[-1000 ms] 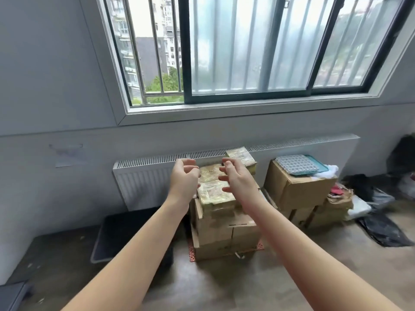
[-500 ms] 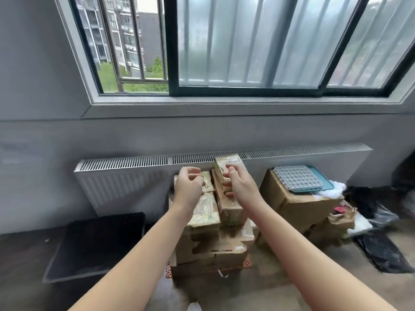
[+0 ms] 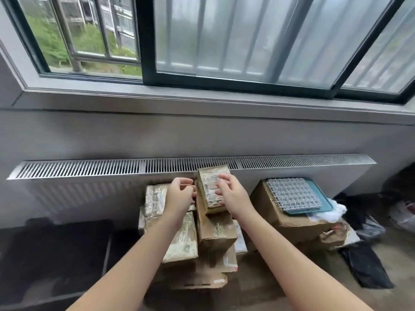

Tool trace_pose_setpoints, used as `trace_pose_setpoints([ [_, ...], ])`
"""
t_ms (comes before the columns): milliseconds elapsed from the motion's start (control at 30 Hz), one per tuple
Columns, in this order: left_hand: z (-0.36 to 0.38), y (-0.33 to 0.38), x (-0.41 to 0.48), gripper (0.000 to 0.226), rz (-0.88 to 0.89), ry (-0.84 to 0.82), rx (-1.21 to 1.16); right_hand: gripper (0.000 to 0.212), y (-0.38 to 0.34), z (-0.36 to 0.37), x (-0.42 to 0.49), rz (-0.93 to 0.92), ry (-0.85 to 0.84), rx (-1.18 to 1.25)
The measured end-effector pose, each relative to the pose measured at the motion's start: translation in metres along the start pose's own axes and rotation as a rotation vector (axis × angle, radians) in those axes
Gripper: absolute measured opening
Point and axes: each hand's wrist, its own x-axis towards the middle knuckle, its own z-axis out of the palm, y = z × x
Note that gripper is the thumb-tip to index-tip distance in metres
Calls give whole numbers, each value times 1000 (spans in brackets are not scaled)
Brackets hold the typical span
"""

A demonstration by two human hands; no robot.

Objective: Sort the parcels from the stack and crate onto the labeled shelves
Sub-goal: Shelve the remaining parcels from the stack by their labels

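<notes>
A stack of taped cardboard parcels [image 3: 179, 239] stands on the floor against the radiator. On its top lies a small parcel [image 3: 210, 179] wrapped in shiny clear tape, tilted toward me. My right hand [image 3: 234, 197] lies on this parcel's face, fingers spread over the tape and thumb at its lower side. My left hand [image 3: 179, 197] is just left of it, fingers curled at the parcel's left edge, partly covering another taped parcel [image 3: 153, 199]. A black crate [image 3: 56, 254] sits on the floor to the left. No shelves are in view.
A long white radiator [image 3: 89, 173] runs under the window sill behind the stack. To the right stands a large cardboard box [image 3: 276, 216] topped by a white grid mat [image 3: 294, 194] on a teal tray. Black bags [image 3: 366, 268] lie on the floor at far right.
I have come closer to the stack and the view has tilted down. Both hands have moved onto the top small parcel; the right hand now covers its face.
</notes>
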Motion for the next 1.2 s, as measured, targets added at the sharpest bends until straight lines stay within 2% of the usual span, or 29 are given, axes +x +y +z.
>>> trace_pose_setpoints([
  [300, 72, -44, 63, 23, -148, 31, 74, 29, 79, -26, 99, 113, -115, -61],
  [467, 110, -63, 95, 30, -237, 103, 139, 30, 116, -43, 148, 150, -190, -108],
  [633, 134, -86, 122, 45, -313, 129, 240, 36, 156, -48, 192, 109, -159, -168],
  [733, 140, -102, 135, 52, -399, 107, 262, 48, 175, -48, 206, 160, -123, -142],
  [867, 143, -128, 145, 59, -529, 98, 243, 62, 189, -39, 217, 312, -223, -146],
  [967, 142, -141, 142, 63, -587, 146, 226, 46, 189, -34, 222, 284, -256, -243],
  [1133, 134, -146, 125, 29, -707, 171, 114, 23, 181, -34, 221, 154, -280, -241],
  [1200, 133, -144, 124, 29, -708, 161, 137, 12, 182, -29, 221, 79, -332, -341],
])
